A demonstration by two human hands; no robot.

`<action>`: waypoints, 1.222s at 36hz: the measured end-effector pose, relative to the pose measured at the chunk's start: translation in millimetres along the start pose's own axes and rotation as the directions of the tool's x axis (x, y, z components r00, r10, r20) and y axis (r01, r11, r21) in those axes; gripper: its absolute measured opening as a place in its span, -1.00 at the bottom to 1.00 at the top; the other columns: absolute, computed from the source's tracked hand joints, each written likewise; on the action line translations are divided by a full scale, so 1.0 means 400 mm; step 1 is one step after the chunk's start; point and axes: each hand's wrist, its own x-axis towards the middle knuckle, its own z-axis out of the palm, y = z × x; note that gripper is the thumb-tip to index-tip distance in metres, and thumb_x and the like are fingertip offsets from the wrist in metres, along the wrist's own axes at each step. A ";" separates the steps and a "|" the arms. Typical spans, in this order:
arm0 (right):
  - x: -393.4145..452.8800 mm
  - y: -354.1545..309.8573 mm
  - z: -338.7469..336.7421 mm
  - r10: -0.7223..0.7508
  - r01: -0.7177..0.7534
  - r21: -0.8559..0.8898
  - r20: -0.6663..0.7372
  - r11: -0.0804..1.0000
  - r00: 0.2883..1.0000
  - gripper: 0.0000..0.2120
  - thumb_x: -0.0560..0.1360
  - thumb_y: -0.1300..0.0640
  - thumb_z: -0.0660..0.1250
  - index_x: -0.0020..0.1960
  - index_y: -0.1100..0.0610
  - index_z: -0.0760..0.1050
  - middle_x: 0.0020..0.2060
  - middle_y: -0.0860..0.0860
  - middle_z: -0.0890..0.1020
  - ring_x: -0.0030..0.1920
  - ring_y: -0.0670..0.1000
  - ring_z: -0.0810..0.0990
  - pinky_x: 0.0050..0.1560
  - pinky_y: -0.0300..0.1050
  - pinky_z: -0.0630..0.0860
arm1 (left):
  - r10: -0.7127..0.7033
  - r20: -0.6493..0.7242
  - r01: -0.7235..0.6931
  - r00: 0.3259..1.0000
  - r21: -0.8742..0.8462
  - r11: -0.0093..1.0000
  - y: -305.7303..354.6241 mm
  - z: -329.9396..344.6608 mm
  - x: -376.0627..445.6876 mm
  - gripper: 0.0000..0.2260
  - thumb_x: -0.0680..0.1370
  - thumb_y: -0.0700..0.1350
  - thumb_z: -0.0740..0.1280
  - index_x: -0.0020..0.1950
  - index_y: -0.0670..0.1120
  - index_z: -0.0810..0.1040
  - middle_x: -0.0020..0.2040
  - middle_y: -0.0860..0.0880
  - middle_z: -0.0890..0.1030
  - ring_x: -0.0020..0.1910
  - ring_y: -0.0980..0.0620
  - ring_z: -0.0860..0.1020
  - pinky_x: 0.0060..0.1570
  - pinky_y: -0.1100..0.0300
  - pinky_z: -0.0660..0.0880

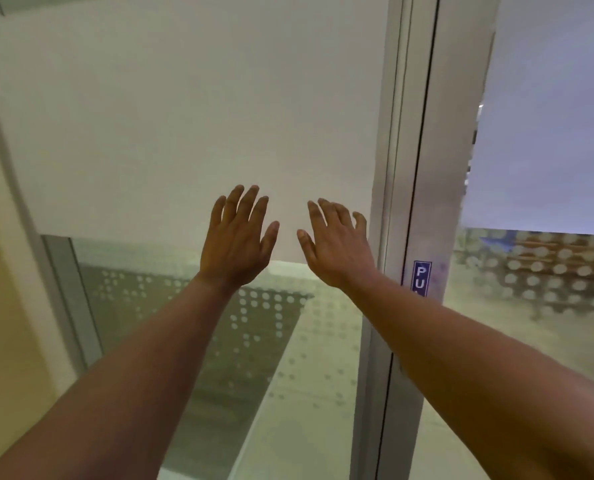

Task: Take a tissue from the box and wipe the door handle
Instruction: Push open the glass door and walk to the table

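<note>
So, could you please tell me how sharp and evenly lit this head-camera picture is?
Head view: soft all over, no crisp edges; the left hand and right hand are dim against a bright white panel; the metal door frame bows from wide-angle distortion; the blue sign is blurred and partly hidden.

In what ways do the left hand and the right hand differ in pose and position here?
The left hand is in front of the frosted glass panel; the right hand is beside the metal door frame. The left hand points straight up, while the right hand tilts to the left. The left hand reaches slightly higher than the right hand. Both are open, raised, backs to the camera, and hold nothing.
</note>
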 end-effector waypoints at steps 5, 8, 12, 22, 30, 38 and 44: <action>0.016 -0.055 0.038 -0.066 0.066 0.039 -0.015 0.997 0.998 -0.41 0.65 -0.20 -0.08 0.57 0.09 0.16 0.53 0.09 0.30 0.51 0.15 0.27 0.43 0.30 0.20 | -0.040 0.022 0.039 0.999 0.035 0.999 -0.036 -0.005 -0.049 -0.54 0.69 0.02 0.23 0.45 -0.28 0.49 0.49 -0.26 0.45 0.52 -0.31 0.34 0.46 -0.20 0.33; 0.021 -0.085 0.054 -0.105 0.108 0.056 -0.043 0.993 0.994 -0.43 0.65 -0.18 -0.05 0.54 0.10 0.22 0.49 0.09 0.36 0.47 0.14 0.32 0.41 0.31 0.20 | -0.075 0.051 0.071 0.996 0.068 0.995 -0.052 -0.015 -0.078 -0.53 0.70 0.01 0.22 0.45 -0.31 0.49 0.48 -0.29 0.45 0.54 -0.33 0.32 0.49 -0.18 0.32; 0.016 -0.122 0.071 -0.177 0.182 0.103 -0.056 0.978 0.983 -0.45 0.65 -0.16 -0.04 0.53 0.10 0.25 0.48 0.07 0.38 0.46 0.12 0.33 0.41 0.33 0.15 | -0.118 0.089 0.106 0.989 0.130 0.986 -0.058 -0.031 -0.118 -0.51 0.71 0.04 0.18 0.45 -0.32 0.48 0.47 -0.31 0.45 0.53 -0.35 0.32 0.51 -0.15 0.31; -0.013 -0.196 0.085 -0.369 0.374 0.267 -0.071 0.888 0.927 -0.46 0.66 -0.16 -0.04 0.52 0.09 0.27 0.47 0.05 0.39 0.45 0.10 0.33 0.43 0.32 0.12 | -0.397 0.184 0.337 0.899 0.287 0.896 -0.024 -0.136 -0.207 -0.46 0.72 0.12 0.08 0.59 -0.20 0.31 0.62 -0.18 0.25 0.64 -0.20 0.09 0.57 -0.08 0.14; -0.085 -0.301 0.065 -0.487 0.501 0.383 -0.142 0.776 0.862 -0.48 0.65 -0.15 -0.02 0.47 0.10 0.33 0.40 0.06 0.47 0.37 0.13 0.42 0.37 0.31 0.17 | -0.540 0.197 0.419 0.818 0.439 0.795 0.008 -0.266 -0.309 -0.47 0.71 0.10 0.10 0.55 -0.22 0.34 0.57 -0.20 0.32 0.61 -0.21 0.15 0.51 -0.09 0.26; -0.176 -0.419 0.004 -0.563 0.572 0.485 -0.183 0.662 0.806 -0.48 0.63 -0.15 -0.03 0.44 0.12 0.36 0.35 0.09 0.50 0.34 0.16 0.44 0.28 0.25 0.34 | -0.659 0.166 0.497 0.734 0.530 0.687 0.019 -0.399 -0.430 -0.53 0.71 0.04 0.11 0.49 -0.24 0.40 0.44 -0.21 0.45 0.57 -0.23 0.23 0.42 -0.13 0.38; -0.260 -0.517 -0.045 -0.609 0.610 0.565 -0.224 0.556 0.761 -0.47 0.64 -0.14 0.05 0.50 0.12 0.29 0.36 0.14 0.48 0.33 0.19 0.43 0.16 0.18 0.45 | -0.700 0.136 0.515 0.701 0.583 0.629 0.017 -0.497 -0.531 -0.52 0.70 0.05 0.11 0.49 -0.24 0.41 0.44 -0.22 0.47 0.54 -0.24 0.26 0.46 -0.12 0.34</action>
